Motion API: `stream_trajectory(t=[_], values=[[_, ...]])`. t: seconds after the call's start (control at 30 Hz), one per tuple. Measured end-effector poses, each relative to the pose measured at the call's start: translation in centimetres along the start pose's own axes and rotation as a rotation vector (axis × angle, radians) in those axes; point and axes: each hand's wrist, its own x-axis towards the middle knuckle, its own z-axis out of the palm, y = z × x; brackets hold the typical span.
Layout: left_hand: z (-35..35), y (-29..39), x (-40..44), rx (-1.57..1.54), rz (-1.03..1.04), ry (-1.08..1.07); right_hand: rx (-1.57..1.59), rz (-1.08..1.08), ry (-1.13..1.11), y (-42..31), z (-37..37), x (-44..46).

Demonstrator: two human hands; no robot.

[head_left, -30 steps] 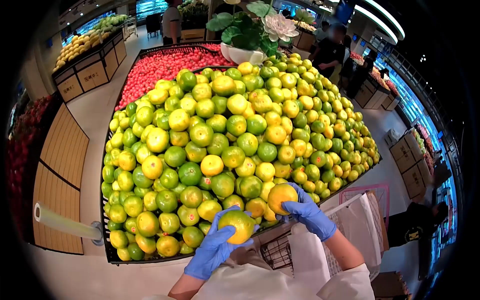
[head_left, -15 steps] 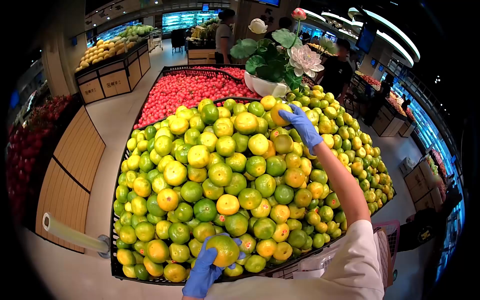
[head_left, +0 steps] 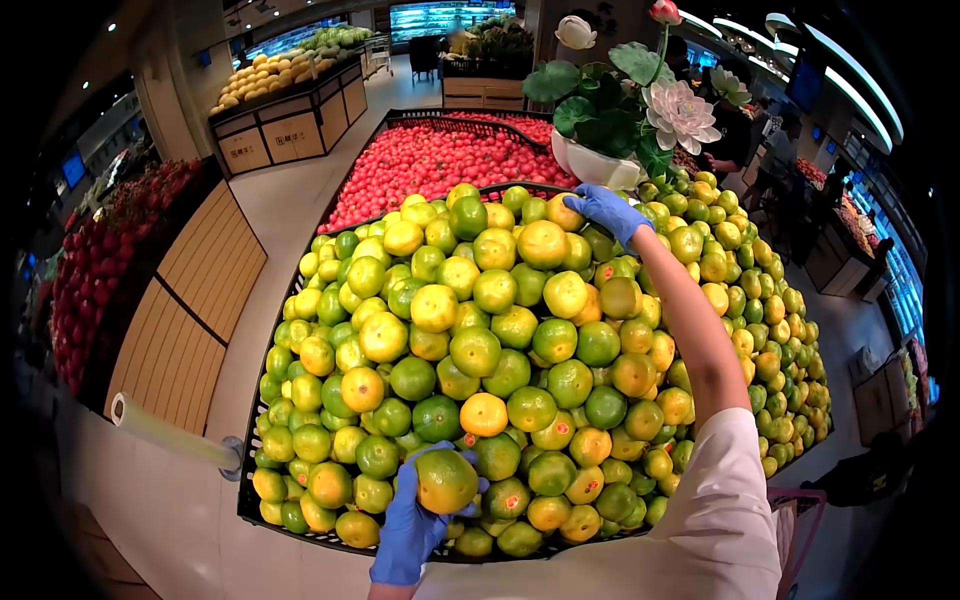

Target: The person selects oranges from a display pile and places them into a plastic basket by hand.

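A large heap of green and yellow citrus fruit (head_left: pixel 500 350) fills a black-edged display. Low at the front of the heap, my left hand (head_left: pixel 420 515), in a blue glove, has its fingers wrapped round a green-yellow fruit (head_left: pixel 446 481). My right arm stretches across to the back of the pile. There my right hand (head_left: pixel 610 212), also gloved in blue, has its fingers on a yellow-orange fruit (head_left: pixel 565 212) at the top edge, close to the white flower pot (head_left: pixel 596 163).
Small red fruit (head_left: pixel 440 165) lies in a tray behind the heap. Artificial flowers (head_left: pixel 680 115) rise from the pot. A pale post (head_left: pixel 172 436) juts out at the left front. Beyond are a slatted wooden stand (head_left: pixel 190 310), a melon stand (head_left: pixel 290 120) and people at the right.
My right hand first reached from the front to the back of the heap with its fruit, then slightly left. My left hand keeps its fruit near the front. The view has turned.
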Motion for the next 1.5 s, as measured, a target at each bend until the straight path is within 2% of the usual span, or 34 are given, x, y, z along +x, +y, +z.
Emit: stream_trajectory(t=[0.03, 0.07, 0.13, 0.2, 0.27, 0.3, 0.33, 0.37, 0.4, 0.43, 0.47, 0.57, 0.63, 0.67, 0.7, 0.73, 0.77, 0.87, 0.93, 1.0, 1.07, 1.13, 1.17, 1.2, 1.27, 1.3, 1.37, 1.47, 1.5], values=[[0.4, 0.1, 0.3, 0.002, 0.007, 0.065, -0.009, -0.018, 0.070, 0.0, 0.0, -0.2], [0.1, 0.2, 0.8, -0.037, 0.015, 0.023, -0.013, -0.037, 0.131, 0.0, 0.3, -0.3], [0.6, 1.0, 1.4, 0.009, 0.035, -0.001, -0.493, -0.280, 0.531, -0.9, 0.8, -0.5], [1.0, 1.3, 1.9, 0.039, 0.071, 0.042, -0.222, -0.444, 0.570, -4.2, 1.5, -1.9], [1.4, 1.6, 2.2, 0.079, 0.069, 0.026, 0.322, -0.304, 0.163, -12.0, 3.0, -7.6], [1.7, 1.7, 2.4, 0.092, 0.069, 0.004, 0.380, -0.203, -0.079, -14.9, 3.8, -10.3], [2.2, 1.8, 2.5, 0.104, 0.070, -0.027, 0.359, -0.270, -0.315, -15.8, 5.1, -12.4], [2.8, 1.9, 2.6, 0.094, 0.071, -0.028, 0.167, -0.259, -0.590, -17.4, 5.9, -14.3], [3.4, 2.0, 2.6, 0.116, 0.073, -0.057, 0.072, -0.620, -0.516, -17.0, 7.9, -16.6], [3.8, 2.1, 2.6, 0.140, 0.077, -0.088, 0.025, -0.611, -0.691, -19.1, 7.7, -18.1], [4.0, 2.0, 2.7, 0.133, 0.080, -0.093, 0.034, -0.486, -0.668, -19.1, 9.0, -19.6], [4.4, 2.2, 2.6, 0.028, 0.101, -0.064, 0.092, -0.470, -0.627, -19.4, 9.3, -19.0], [4.5, 2.9, 2.4, 0.023, 0.143, -0.082, 0.354, -0.476, -0.442, -19.1, 9.2, -17.4], [4.7, 3.2, 2.3, 0.022, 0.180, -0.097, 0.442, -0.300, -0.465, -19.0, 8.2, -16.3], [5.3, 3.5, 2.2, 0.007, 0.228, -0.075, 0.477, -0.357, -0.340, -17.9, 8.2, -14.3], [5.0, 3.4, 2.2, 0.000, 0.232, -0.078, 0.582, -0.239, -0.289, -18.3, 6.9, -12.4], [4.3, 3.3, 2.2, 0.067, 0.276, -0.084, 0.656, -0.211, -0.244, -17.6, 6.0, -9.9], [2.5, 2.9, 2.1, 0.100, 0.303, -0.101, 0.493, -0.231, 0.009, -13.5, 4.1, -1.3], [1.9, 2.6, 1.9, 0.108, 0.286, -0.055, 0.400, -0.123, 0.101, -10.6, 3.7, 3.7], [1.9, 2.5, 1.5, 0.102, 0.304, -0.039, 0.329, -0.082, 0.120, -7.6, 4.3, 8.5], [1.5, 2.5, 1.3, 0.094, 0.302, -0.007, 0.188, 0.054, 0.111, -6.4, 5.3, 11.1], [1.0, 2.3, 1.1, 0.096, 0.307, 0.006, 0.149, 0.018, 0.065, -3.4, 8.2, 14.6], [0.5, 2.2, 1.1, 0.065, 0.313, -0.023, 0.121, -0.073, 0.035, -3.4, 8.8, 14.4], [0.1, 2.2, 1.1, 0.036, 0.317, -0.052, -0.179, -0.183, 0.060, -3.6, 9.8, 15.0], [-0.5, 2.1, 1.3, 0.050, 0.320, -0.033, -0.373, -0.103, -0.056, -3.7, 9.7, 16.1], [-0.8, 2.0, 1.3, 0.040, 0.341, -0.028, -0.364, -0.093, -0.051, -4.2, 9.2, 16.3], [-1.1, 2.1, 1.5, 0.028, 0.359, -0.002, -0.321, 0.015, -0.217, -4.5, 8.6, 16.6], [-1.3, 2.1, 1.9, 0.041, 0.321, 0.043, -0.396, 0.038, -0.090, -4.4, 10.5, 16.8], [-1.3, 2.1, 2.0, 0.050, 0.325, 0.032, -0.156, 0.009, -0.070, -0.8, 12.2, 19.4]])
